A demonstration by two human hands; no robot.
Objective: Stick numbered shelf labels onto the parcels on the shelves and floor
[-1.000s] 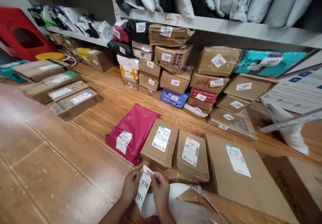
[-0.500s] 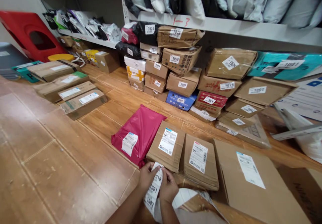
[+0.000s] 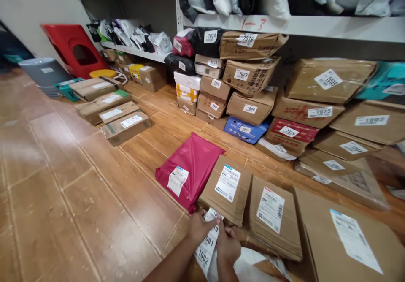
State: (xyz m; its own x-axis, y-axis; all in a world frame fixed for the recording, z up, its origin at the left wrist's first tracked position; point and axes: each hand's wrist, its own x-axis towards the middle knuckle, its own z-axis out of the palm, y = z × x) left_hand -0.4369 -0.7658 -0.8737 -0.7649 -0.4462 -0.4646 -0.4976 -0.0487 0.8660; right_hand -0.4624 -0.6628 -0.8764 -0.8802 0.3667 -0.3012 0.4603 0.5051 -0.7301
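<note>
My left hand [image 3: 198,227] and my right hand [image 3: 228,243] are low in the view, both pinched on a white strip of numbered labels [image 3: 207,243] reading 1001 and 1002. Just beyond the strip lie a magenta poly mailer [image 3: 190,168] and a small brown cardboard parcel [image 3: 226,187], each with a shipping label. Two more brown parcels [image 3: 274,216] lie to the right on the wooden floor [image 3: 79,206].
Stacked numbered parcels [image 3: 249,79] fill the space under a white shelf [image 3: 316,25] marked 1-3, with bagged parcels above. Flat boxes [image 3: 117,113] lie at the left, near a red bin [image 3: 74,47] and a grey tub [image 3: 44,71].
The view has swung left and down, so the parcels shifted right in the picture. My hands moved forward toward the brown parcel and slid along the label strip; a lower number now shows.
</note>
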